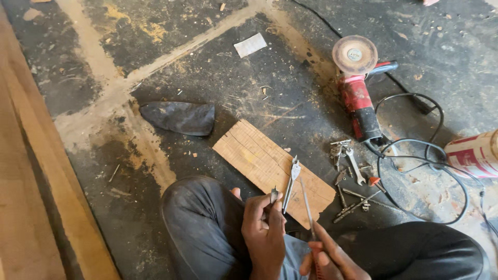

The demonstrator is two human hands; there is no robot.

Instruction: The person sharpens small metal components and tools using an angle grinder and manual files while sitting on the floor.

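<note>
My left hand (264, 225) is closed around the shank of a flat spade drill bit (291, 179), whose pointed tip aims up and away over a small wooden board (254, 153). My right hand (332, 259) grips a thin metal file (307, 205) by its reddish handle. The file's tip sits just right of the bit's shaft; I cannot tell whether they touch. Both hands hover above my knees in dark trousers (202, 228), at the near end of the board.
A red angle grinder (358, 93) with a worn disc lies at the right, its black cable (423, 155) looping on the floor. A wrench (355, 167) and loose bits (353, 205) lie beside the board. There is also a red-and-white can (474, 153), dark cloth (179, 116) and a wooden plank (26, 186).
</note>
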